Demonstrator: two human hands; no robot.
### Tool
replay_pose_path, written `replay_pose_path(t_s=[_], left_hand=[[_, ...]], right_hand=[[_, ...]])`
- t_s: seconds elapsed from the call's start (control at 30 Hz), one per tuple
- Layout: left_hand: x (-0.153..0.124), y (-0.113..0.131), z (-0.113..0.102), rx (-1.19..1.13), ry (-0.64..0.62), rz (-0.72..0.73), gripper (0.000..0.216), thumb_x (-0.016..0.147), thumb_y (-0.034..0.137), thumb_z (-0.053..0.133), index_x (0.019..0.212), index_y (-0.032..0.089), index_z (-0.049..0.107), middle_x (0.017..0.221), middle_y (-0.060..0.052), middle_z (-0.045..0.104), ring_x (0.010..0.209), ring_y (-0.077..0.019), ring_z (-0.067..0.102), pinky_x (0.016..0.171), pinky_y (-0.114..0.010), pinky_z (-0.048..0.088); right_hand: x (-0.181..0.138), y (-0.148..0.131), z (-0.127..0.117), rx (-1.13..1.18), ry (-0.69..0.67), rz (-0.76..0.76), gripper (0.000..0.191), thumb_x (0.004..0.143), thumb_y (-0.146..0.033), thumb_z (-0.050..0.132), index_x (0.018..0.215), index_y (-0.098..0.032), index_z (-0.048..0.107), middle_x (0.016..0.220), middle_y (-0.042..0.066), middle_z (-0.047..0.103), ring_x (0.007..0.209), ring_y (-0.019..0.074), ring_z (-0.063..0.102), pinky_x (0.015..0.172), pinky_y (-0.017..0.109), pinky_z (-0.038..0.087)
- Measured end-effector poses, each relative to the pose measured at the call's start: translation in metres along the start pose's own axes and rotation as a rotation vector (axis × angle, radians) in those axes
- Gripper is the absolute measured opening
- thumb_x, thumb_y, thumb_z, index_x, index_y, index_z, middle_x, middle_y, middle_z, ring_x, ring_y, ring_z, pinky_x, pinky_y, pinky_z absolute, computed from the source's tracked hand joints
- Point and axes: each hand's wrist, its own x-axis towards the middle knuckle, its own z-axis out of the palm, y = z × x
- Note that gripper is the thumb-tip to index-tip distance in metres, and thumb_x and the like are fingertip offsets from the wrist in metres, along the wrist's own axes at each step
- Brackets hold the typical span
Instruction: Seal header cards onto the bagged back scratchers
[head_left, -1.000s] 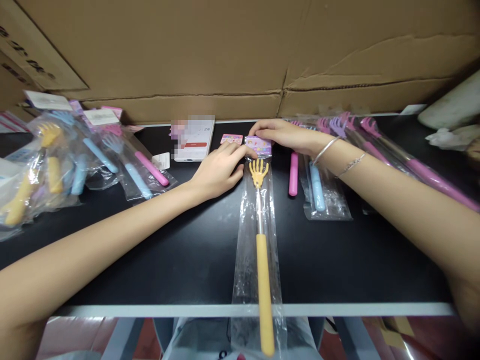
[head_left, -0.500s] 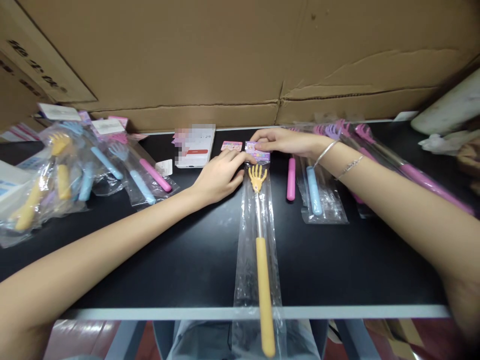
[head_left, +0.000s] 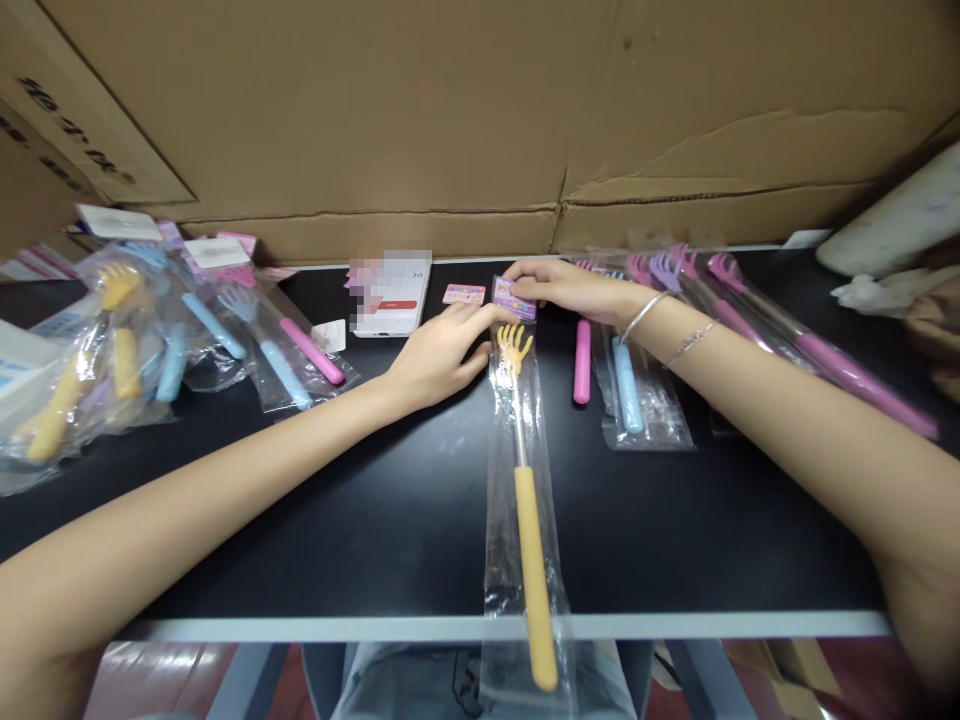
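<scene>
A yellow back scratcher (head_left: pixel 534 560) with a hand-shaped head lies in a clear plastic bag (head_left: pixel 501 480), its handle reaching past the table's front edge. At the top of the bag is a small purple printed card (head_left: pixel 513 298). My right hand (head_left: pixel 555 285), wearing bracelets, has its bent fingers and thumb on that card. Stretched from the left, my left hand (head_left: pixel 442 352) lays its index fingertip at the card's lower edge, with the thumb apart from it. A pink printed card (head_left: pixel 463 294) lies just behind my left hand.
Several bagged back scratchers (head_left: pixel 67 400) are heaped at the left. More, including a blue-handled one (head_left: pixel 628 388) and a pink-handled one (head_left: pixel 862 380), lie at the right. A phone (head_left: pixel 394 300) rests by the cardboard wall (head_left: pixel 360 110). The table edge (head_left: pixel 337 628) runs in front.
The bagged back scratcher's handle end has shifted slightly right and away from me, and its card has tilted a little. Both hands stay nearly in place.
</scene>
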Motion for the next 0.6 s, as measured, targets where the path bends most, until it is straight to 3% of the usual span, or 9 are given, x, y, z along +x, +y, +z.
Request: replay_pose_path(t_s=[0.6], left_hand=[[-0.0014, 0.0014, 0.0000, 0.030, -0.002, 0.017, 0.036, 0.090, 0.010, 0.048, 0.124, 0.018, 0.058, 0.124, -0.010, 0.067, 0.119, -0.0261, 0.061, 0.102, -0.045, 0.051]], right_hand=[[-0.0011, 0.0001, 0.0077, -0.004, 0.073, -0.004, 0.018, 0.080, -0.032, 0.064, 0.091, -0.018, 0.064, 0.088, 0.002, 0.067, 0.082, 0.0130, 0.057, 0.086, 0.030, 0.047]])
